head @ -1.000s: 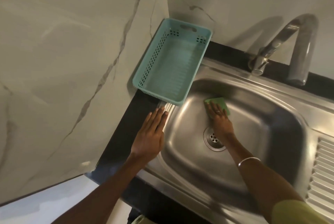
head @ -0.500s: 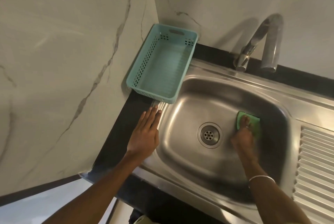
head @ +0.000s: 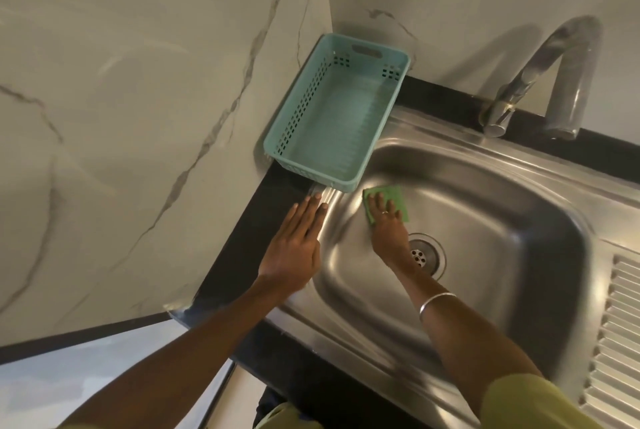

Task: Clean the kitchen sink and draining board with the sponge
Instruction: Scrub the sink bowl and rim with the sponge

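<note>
A stainless steel sink (head: 485, 221) fills the right half of the head view, with its drain (head: 424, 254) in the bowl's floor. My right hand (head: 386, 224) presses a green sponge (head: 389, 196) flat against the bowl's far-left inner slope, just left of the drain. My left hand (head: 296, 245) lies flat, fingers together and straight, on the sink's left rim and the black counter beside it. The ribbed draining board (head: 620, 342) shows at the right edge.
A teal plastic basket (head: 298, 110) stands in the corner, overhanging the sink's far-left rim close to both hands. A curved metal tap (head: 540, 79) rises at the back right. Marble-patterned walls close in on the left and behind. A black counter strip (head: 242, 245) borders the sink.
My right hand swept the sponge from the bowl's back, over to the right of the drain, then back to the far-left slope. My left hand stayed on the rim.
</note>
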